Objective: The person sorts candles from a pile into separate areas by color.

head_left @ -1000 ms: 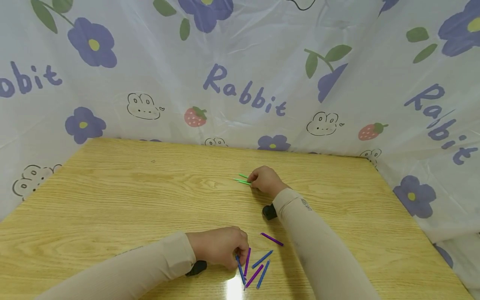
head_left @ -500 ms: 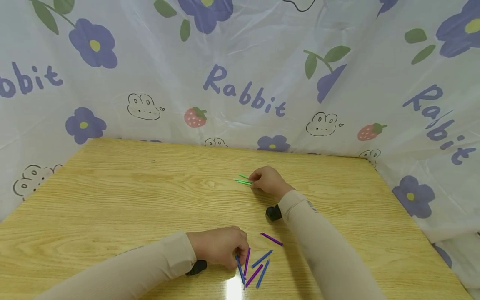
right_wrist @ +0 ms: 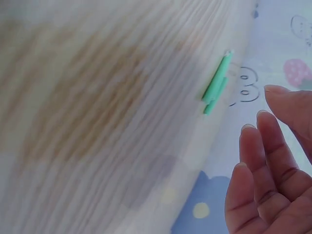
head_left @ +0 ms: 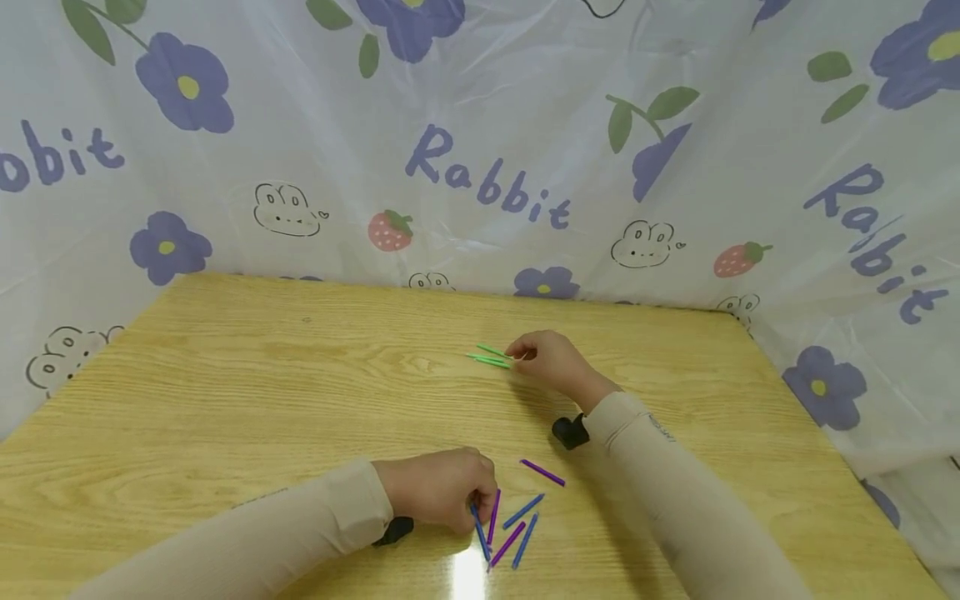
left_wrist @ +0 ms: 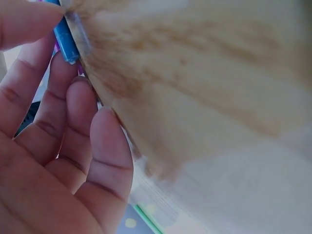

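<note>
The left hand (head_left: 442, 490) sits low on the table (head_left: 262, 417); up close I see its thumb and bent fingers pinch 1 blue stick (head_left: 481, 533). Just right of it I count 3 purple sticks (head_left: 542, 472) and 2 loose blue sticks (head_left: 523, 511). Farther back, green sticks (head_left: 491, 362) lie together just left of the right hand (head_left: 555, 364), which I see holding nothing, thumb apart from slightly bent fingers.
</note>
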`<move>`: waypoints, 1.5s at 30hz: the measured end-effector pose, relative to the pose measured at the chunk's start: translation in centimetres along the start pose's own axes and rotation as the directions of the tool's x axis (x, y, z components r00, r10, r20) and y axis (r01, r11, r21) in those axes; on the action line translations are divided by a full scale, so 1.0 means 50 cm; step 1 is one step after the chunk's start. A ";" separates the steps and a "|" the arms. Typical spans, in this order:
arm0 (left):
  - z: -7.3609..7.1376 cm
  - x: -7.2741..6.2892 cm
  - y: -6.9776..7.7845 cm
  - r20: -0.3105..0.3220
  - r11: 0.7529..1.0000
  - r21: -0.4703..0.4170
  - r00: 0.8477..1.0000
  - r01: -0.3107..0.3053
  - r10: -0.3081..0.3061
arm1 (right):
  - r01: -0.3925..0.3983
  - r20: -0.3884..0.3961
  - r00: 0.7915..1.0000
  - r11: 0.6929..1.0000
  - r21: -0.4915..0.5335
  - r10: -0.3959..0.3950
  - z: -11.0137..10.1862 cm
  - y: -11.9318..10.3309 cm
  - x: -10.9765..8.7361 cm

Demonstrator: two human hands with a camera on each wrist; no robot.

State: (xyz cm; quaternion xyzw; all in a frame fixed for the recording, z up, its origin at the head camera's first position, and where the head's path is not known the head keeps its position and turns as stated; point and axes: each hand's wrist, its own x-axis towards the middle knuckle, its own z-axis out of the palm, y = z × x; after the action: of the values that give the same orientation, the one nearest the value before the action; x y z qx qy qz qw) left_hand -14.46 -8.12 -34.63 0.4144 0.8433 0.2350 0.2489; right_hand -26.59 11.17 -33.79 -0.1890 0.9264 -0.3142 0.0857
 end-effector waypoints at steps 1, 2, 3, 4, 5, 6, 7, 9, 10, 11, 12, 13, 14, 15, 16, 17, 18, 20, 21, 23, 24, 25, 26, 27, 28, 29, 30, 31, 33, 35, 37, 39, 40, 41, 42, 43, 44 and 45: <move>0.000 0.000 0.000 -0.001 1.000 -0.002 1.000 0.000 0.000 | 0.008 0.000 1.000 1.000 -0.003 -0.008 -0.003 -0.001 -0.007; 0.000 0.000 0.000 -0.001 1.000 -0.003 1.000 0.000 0.000 | 0.017 0.000 1.000 1.000 -0.004 -0.017 -0.005 -0.001 -0.012; 0.000 0.000 0.001 -0.001 1.000 -0.006 1.000 0.000 0.000 | 0.025 0.001 1.000 1.000 -0.005 -0.025 -0.007 -0.002 -0.018; 0.000 0.000 0.001 -0.002 1.000 -0.006 1.000 -0.001 0.001 | 0.033 0.003 0.999 0.999 -0.005 -0.033 -0.009 -0.003 -0.025; 0.000 0.000 0.001 -0.002 1.000 -0.010 1.000 -0.001 0.001 | 0.037 0.006 0.999 0.999 -0.002 -0.037 -0.010 -0.003 -0.031; 0.000 0.000 0.002 -0.002 1.000 -0.011 1.000 0.000 0.000 | 0.043 0.009 0.999 0.999 -0.001 -0.043 -0.011 -0.003 -0.037; 0.000 0.000 0.002 -0.002 1.000 -0.012 1.000 0.001 -0.001 | 0.046 0.011 0.999 0.999 -0.003 -0.046 -0.012 -0.003 -0.043; -0.001 0.000 0.004 -0.003 1.000 -0.002 1.000 -0.005 0.005 | 0.057 0.014 0.998 0.998 -0.013 -0.056 -0.011 -0.003 -0.056; -0.001 0.000 0.004 -0.005 1.000 0.006 1.000 -0.009 0.009 | 0.061 0.017 0.998 0.998 -0.015 -0.061 -0.011 -0.003 -0.062; -0.001 0.000 0.005 -0.006 1.000 0.011 1.000 -0.015 0.015 | 0.065 0.017 0.998 0.998 -0.018 -0.065 -0.010 -0.003 -0.068; -0.001 0.000 0.005 -0.008 1.000 0.019 1.000 -0.020 0.020 | 0.070 0.016 0.997 0.997 -0.024 -0.070 -0.009 -0.003 -0.074; -0.001 0.000 0.006 -0.010 0.999 0.028 1.000 -0.028 0.028 | 0.070 0.016 0.997 0.997 -0.022 -0.069 -0.007 -0.003 -0.081; -0.001 0.000 0.006 -0.012 0.999 0.036 0.999 -0.036 0.036 | 0.075 0.017 0.997 0.997 -0.023 -0.075 -0.006 -0.002 -0.087; 0.000 0.000 0.007 -0.013 0.998 0.039 0.999 -0.041 0.042 | 0.080 0.018 0.997 0.997 -0.020 -0.080 -0.005 -0.002 -0.094; -0.001 0.000 0.007 -0.015 0.998 0.044 0.999 -0.046 0.046 | 0.084 0.017 0.996 0.996 -0.014 -0.083 -0.003 -0.001 -0.100; -0.001 0.001 0.007 -0.016 0.998 0.048 0.999 -0.049 0.050 | 0.088 0.017 0.996 0.996 -0.011 -0.088 -0.002 -0.001 -0.106; -0.001 0.001 0.007 -0.017 0.997 0.054 0.998 -0.052 0.053 | 0.091 0.016 0.996 0.996 -0.004 -0.091 0.000 -0.002 -0.113; -0.001 0.001 0.007 -0.018 0.997 0.054 0.998 -0.052 0.053 | 0.109 0.020 0.994 0.994 0.002 -0.109 0.003 -0.001 -0.126; -0.001 0.002 0.007 -0.018 0.997 0.054 0.998 -0.051 0.052 | 0.120 0.022 0.993 0.993 0.006 -0.120 0.004 -0.001 -0.133; -0.001 0.002 0.007 -0.020 0.997 0.056 0.999 -0.049 0.051 | 0.141 0.029 0.989 0.990 0.016 -0.142 0.007 -0.001 -0.146; -0.001 0.002 0.007 -0.020 0.997 0.056 0.999 -0.050 0.051 | 0.153 0.034 0.988 0.988 0.022 -0.153 0.008 -0.001 -0.152; -0.001 0.002 0.007 -0.021 0.997 0.054 0.998 -0.050 0.051 | 0.163 0.039 0.986 0.986 0.029 -0.164 0.009 0.000 -0.157; -0.001 0.002 0.007 -0.020 0.997 0.054 0.998 -0.050 0.052 | 0.171 0.042 0.984 0.985 0.036 -0.172 0.010 0.000 -0.162; -0.001 0.002 0.008 -0.021 0.997 0.055 0.998 -0.053 0.054 | 0.177 0.044 0.983 0.983 0.041 -0.179 0.011 0.000 -0.166; -0.001 0.002 0.008 -0.021 0.997 0.055 0.998 -0.054 0.055 | 0.183 0.045 0.982 0.982 0.046 -0.185 0.012 0.001 -0.170; -0.001 0.001 0.008 -0.021 0.997 0.054 0.998 -0.054 0.056 | 0.186 0.045 0.981 0.981 0.049 -0.189 0.013 0.001 -0.173; 0.000 0.001 0.008 -0.021 0.997 0.053 0.998 -0.056 0.057 | 0.191 0.045 0.980 0.980 0.048 -0.193 0.014 0.001 -0.176; 0.000 0.001 0.008 -0.021 0.997 0.050 0.998 -0.054 0.055 | 0.192 0.045 0.980 0.980 0.048 -0.194 0.015 0.001 -0.179; 0.000 0.002 0.008 -0.020 0.998 0.041 0.999 -0.050 0.051 | 0.194 0.046 0.979 0.980 0.046 -0.196 0.018 0.001 -0.184; 0.001 0.002 0.008 -0.019 0.998 0.035 0.999 -0.045 0.046 | 0.194 0.049 0.979 0.980 0.049 -0.196 0.021 0.001 -0.190; 0.002 0.003 0.008 -0.018 0.999 0.032 0.999 -0.043 0.043 | 0.194 0.057 0.979 0.980 0.051 -0.197 0.024 0.000 -0.197; 0.003 0.003 0.008 -0.019 0.998 0.033 0.999 -0.044 0.045 | 0.202 0.066 0.977 0.978 0.053 -0.205 0.027 -0.001 -0.203; 0.003 0.003 0.008 -0.019 0.999 0.034 0.999 -0.042 0.043 | 0.206 0.073 0.975 0.977 0.054 -0.210 0.028 -0.002 -0.205; 0.002 0.003 0.008 -0.019 0.999 0.033 0.999 -0.040 0.040 | 0.207 0.081 0.974 0.977 0.057 -0.211 0.029 -0.002 -0.208; 0.002 0.003 0.008 -0.019 0.999 0.031 0.999 -0.036 0.036 | 0.202 0.096 0.973 0.977 0.070 -0.208 0.031 -0.002 -0.210; 0.002 0.003 0.008 -0.018 0.999 0.028 0.999 -0.029 0.030 | 0.197 0.108 0.973 0.977 0.083 -0.205 0.032 -0.003 -0.211; 0.001 0.003 0.008 -0.018 0.999 0.025 1.000 -0.024 0.024 | 0.206 0.113 0.970 0.975 0.084 -0.214 0.033 -0.004 -0.213; 0.000 0.003 0.008 -0.018 1.000 0.022 1.000 -0.017 0.018 | 0.205 0.120 0.969 0.975 0.086 -0.215 0.034 -0.004 -0.214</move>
State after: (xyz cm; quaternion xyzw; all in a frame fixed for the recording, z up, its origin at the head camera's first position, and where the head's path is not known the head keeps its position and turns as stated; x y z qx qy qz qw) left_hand -14.29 -7.78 -34.44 0.4223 0.8442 0.2318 0.2348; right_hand -16.27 14.43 -34.57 -0.3024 0.8816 -0.3425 0.1182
